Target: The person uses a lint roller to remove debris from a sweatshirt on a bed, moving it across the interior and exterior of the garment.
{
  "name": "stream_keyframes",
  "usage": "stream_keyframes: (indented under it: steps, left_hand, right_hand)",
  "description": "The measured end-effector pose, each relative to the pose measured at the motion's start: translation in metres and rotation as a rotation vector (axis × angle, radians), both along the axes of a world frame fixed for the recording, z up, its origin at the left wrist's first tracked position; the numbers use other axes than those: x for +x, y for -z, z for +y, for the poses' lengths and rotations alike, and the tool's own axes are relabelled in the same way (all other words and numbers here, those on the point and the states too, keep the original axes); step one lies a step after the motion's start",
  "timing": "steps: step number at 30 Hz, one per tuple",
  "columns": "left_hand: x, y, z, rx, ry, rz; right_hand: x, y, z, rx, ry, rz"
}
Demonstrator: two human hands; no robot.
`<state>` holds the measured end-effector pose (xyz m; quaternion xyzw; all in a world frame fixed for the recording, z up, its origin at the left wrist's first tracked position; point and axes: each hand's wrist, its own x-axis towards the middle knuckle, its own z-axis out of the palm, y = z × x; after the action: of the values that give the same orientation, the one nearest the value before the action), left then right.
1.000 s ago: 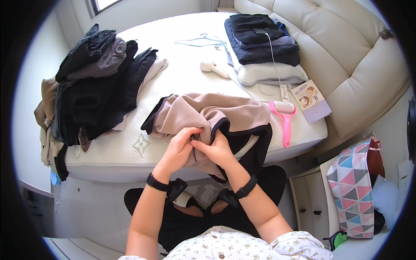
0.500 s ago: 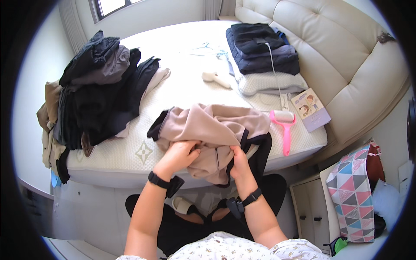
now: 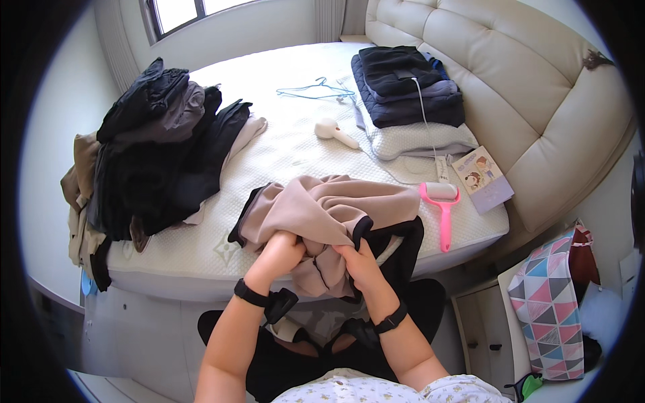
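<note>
A pinkish-beige garment with black trim [image 3: 336,195] lies bunched over the near edge of the bed, part of it hanging off. My left hand [image 3: 277,258] is closed on its front folds, the fingertips tucked out of sight in the cloth. Beside it my right hand [image 3: 357,263] pinches the fabric just below a dark-trimmed edge. To the right of the garment rests a pink-handled lint roller [image 3: 443,211]. Farther back lies a white handheld device with a round head [image 3: 336,133], perhaps a fabric shaver.
A tall heap of dark and beige clothes [image 3: 158,168] covers the bed's left side. Folded dark clothes [image 3: 410,104] sit on a white pillow [image 3: 403,143] by the headboard [image 3: 537,87]. Blue hangers [image 3: 316,89], a booklet [image 3: 484,181] and a triangle-patterned bag [image 3: 547,302] are around.
The view has tilted slightly, so the bed sits lower in it. My left fingers have slid under a fold, and a dark-trimmed edge now shows raised above my right hand.
</note>
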<state>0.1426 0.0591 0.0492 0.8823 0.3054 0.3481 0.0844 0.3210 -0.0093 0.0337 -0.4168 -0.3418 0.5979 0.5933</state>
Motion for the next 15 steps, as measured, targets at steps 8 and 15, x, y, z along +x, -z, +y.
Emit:
stream_keyframes:
  steps: [8, 15]
  left_hand:
    - [-0.003, -0.001, -0.01, -0.848, -0.116, -0.477]
    - [-0.006, -0.018, -0.026, -0.902, 0.047, -0.14]
  right_hand:
    - [0.002, 0.014, -0.006, -0.05, -0.141, 0.02]
    - [-0.003, 0.01, -0.016, 0.023, -0.072, 0.134]
